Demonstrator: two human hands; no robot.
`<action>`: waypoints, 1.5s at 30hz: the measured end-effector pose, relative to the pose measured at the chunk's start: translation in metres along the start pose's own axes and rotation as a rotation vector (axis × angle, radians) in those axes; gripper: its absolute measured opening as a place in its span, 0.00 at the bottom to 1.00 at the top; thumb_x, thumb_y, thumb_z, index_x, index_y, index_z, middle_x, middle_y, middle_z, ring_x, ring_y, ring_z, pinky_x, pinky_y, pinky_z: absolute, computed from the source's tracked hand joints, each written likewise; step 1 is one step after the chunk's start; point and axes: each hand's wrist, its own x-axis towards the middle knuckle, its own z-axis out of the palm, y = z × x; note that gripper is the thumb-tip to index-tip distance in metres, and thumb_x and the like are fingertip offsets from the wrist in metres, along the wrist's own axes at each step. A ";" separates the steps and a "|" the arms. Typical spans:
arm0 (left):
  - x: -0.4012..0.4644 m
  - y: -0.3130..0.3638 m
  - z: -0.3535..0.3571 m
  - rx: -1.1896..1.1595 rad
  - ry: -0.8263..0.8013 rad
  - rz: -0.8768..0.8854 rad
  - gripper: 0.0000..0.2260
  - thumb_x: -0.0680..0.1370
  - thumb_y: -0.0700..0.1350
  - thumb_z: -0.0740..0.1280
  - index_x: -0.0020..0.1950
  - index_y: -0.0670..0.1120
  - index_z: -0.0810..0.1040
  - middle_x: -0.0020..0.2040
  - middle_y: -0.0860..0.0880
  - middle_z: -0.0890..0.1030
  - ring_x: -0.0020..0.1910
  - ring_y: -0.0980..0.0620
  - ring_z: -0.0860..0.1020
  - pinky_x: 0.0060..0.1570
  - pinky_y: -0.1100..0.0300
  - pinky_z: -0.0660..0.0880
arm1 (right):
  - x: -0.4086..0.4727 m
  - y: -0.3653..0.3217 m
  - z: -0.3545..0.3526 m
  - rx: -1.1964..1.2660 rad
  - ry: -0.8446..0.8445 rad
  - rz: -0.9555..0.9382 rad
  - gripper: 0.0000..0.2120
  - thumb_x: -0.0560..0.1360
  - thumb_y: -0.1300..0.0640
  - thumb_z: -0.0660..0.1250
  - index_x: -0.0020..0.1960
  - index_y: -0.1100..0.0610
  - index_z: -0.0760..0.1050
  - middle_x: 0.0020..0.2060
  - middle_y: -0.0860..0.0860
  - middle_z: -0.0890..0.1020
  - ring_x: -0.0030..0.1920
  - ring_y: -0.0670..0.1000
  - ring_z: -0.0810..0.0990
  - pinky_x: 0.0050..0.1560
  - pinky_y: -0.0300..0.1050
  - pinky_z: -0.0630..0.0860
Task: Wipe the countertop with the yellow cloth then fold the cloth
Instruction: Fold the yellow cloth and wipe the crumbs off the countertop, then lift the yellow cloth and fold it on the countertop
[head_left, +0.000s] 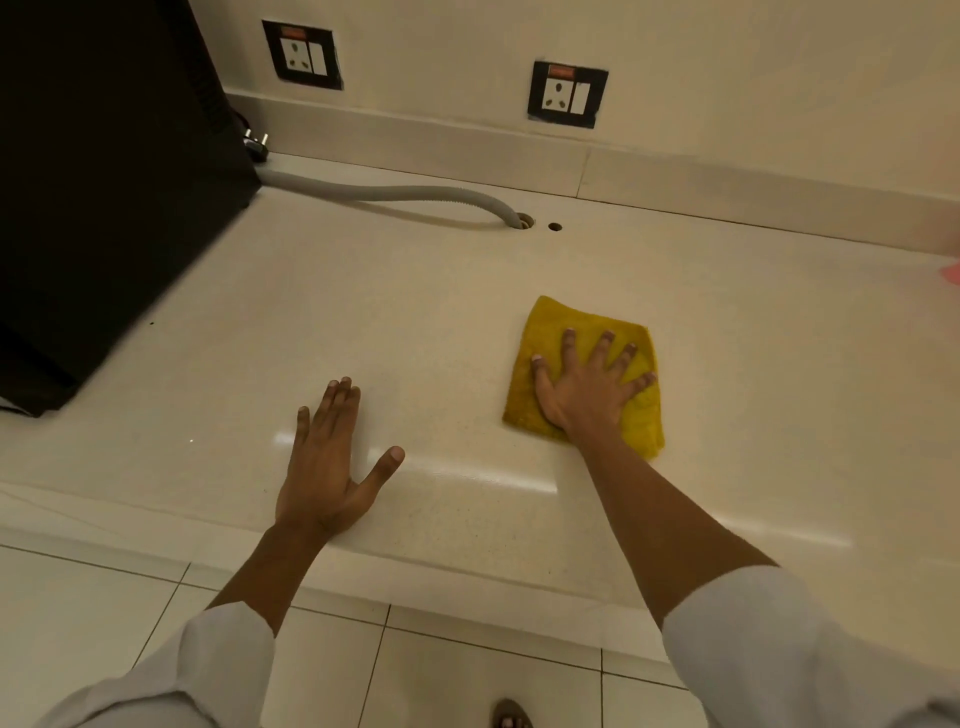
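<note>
Tiled floor (467, 670) nearest the camera; white sleeves pushed up both forearms. Left hand (324, 462) lies palm-down on bare cream countertop (415, 322) near the front edge, fingers together and straight, thumb splayed to the right, holding nothing. Right hand (587, 387) is extended further in, palm flat on the yellow cloth (641, 421), fingers spread wide, pressing rather than gripping it. Cloth lies folded, roughly square, right of centre on the countertop. Beyond: grey corrugated hose (395, 193) entering a hole, black appliance (104, 182) at left, two wall sockets (567, 95).
</note>
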 end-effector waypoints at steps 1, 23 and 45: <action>0.000 0.000 0.000 -0.007 -0.006 0.001 0.44 0.72 0.74 0.44 0.79 0.45 0.45 0.81 0.50 0.47 0.79 0.57 0.42 0.78 0.47 0.42 | 0.004 -0.009 0.001 -0.001 -0.008 -0.024 0.37 0.74 0.29 0.43 0.79 0.45 0.48 0.79 0.61 0.47 0.77 0.69 0.40 0.67 0.79 0.35; -0.012 0.034 -0.005 0.211 0.107 0.083 0.34 0.78 0.63 0.48 0.72 0.40 0.68 0.71 0.41 0.73 0.74 0.43 0.64 0.73 0.42 0.56 | -0.150 -0.063 0.022 0.039 -0.003 -0.254 0.36 0.74 0.29 0.41 0.79 0.43 0.49 0.80 0.58 0.47 0.77 0.66 0.37 0.68 0.75 0.30; 0.010 0.207 0.039 -0.123 -0.220 -0.171 0.26 0.72 0.40 0.67 0.70 0.46 0.69 0.59 0.41 0.78 0.55 0.41 0.78 0.52 0.51 0.77 | -0.121 0.117 -0.048 0.215 -0.002 0.059 0.38 0.75 0.40 0.65 0.76 0.57 0.56 0.68 0.60 0.69 0.66 0.62 0.69 0.61 0.59 0.71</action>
